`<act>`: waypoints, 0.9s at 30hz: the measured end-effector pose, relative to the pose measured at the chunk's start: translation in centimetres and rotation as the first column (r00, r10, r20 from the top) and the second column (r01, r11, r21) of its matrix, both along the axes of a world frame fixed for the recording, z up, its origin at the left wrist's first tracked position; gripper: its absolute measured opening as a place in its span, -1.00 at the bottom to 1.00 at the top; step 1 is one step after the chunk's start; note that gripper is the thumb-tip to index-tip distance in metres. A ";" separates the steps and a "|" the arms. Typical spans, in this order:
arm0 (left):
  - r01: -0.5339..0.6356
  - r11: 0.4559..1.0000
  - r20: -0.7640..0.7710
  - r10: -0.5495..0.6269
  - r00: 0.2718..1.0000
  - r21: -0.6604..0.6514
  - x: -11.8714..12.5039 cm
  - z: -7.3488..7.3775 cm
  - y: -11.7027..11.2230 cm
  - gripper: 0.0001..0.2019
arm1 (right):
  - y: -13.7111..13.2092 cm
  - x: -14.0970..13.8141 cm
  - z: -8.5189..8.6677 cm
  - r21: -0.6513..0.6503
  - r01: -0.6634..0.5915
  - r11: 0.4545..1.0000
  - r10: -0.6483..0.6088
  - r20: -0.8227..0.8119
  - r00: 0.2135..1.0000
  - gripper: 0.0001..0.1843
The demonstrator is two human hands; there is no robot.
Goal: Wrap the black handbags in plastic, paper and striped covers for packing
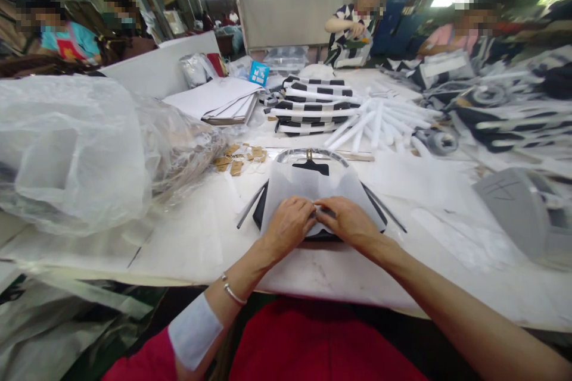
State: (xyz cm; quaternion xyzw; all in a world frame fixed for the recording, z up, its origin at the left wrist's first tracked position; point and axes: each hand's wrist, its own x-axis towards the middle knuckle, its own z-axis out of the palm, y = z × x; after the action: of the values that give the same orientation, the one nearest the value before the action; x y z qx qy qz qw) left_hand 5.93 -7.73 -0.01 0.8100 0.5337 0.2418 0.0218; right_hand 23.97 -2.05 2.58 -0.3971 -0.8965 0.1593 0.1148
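Head view: the bag (260, 214) lies on the table (196, 250), w/ a white sheet (308, 184) over its upper face. The worker's L hand (290, 218) and R hand (351, 220) both rest on the sheet over the bag's near half, fingers bent, tips meeting; can't tell if they pinch it. Step in hand: prob. fitting sheet to bag; next move seemingly calls for light, even pressure w/ both. Tags (236, 166) lie beyond bag, to its L; tubes (379, 122) beyond, to its R.
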 end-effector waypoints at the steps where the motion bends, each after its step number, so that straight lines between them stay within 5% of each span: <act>1: 0.010 1.000 0.020 -0.011 1.000 0.021 0.0 -0.4 0.0 -0.86 | -0.1 0.2 -0.4 -0.004 0.029 1.000 -0.029 -0.044 0.999 -0.72; 6: 0.017 0.999 0.131 -0.013 0.991 -0.031 -0.2 -1.1 0.4 -0.86 | -0.2 0.0 -0.8 -0.038 0.089 0.995 -0.089 0.002 0.996 -0.83; 15: 0.082 0.971 0.092 -0.063 0.994 -0.223 0.3 1.2 0.6 -0.78 | -1.0 -1.1 1.9 0.050 0.046 0.998 -0.061 0.359 0.931 -0.75; 21: 0.189 0.959 0.143 -0.161 0.977 -0.213 0.0 0.8 0.5 -0.76 | -1.3 0.1 1.5 0.035 0.101 0.994 -0.107 0.312 0.944 -0.77; 27: 0.162 0.961 -0.058 -0.179 0.982 -0.222 0.8 1.8 1.0 -0.79 | -1.3 0.1 0.6 0.071 0.197 0.978 -0.208 0.262 0.942 -0.86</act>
State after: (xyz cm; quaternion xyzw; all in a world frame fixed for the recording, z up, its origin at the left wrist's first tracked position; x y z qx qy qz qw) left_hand 6.68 -6.74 1.77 0.8545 0.4858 0.1477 0.1098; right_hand 24.08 -3.37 3.18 -0.5024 -0.8615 0.0719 0.0169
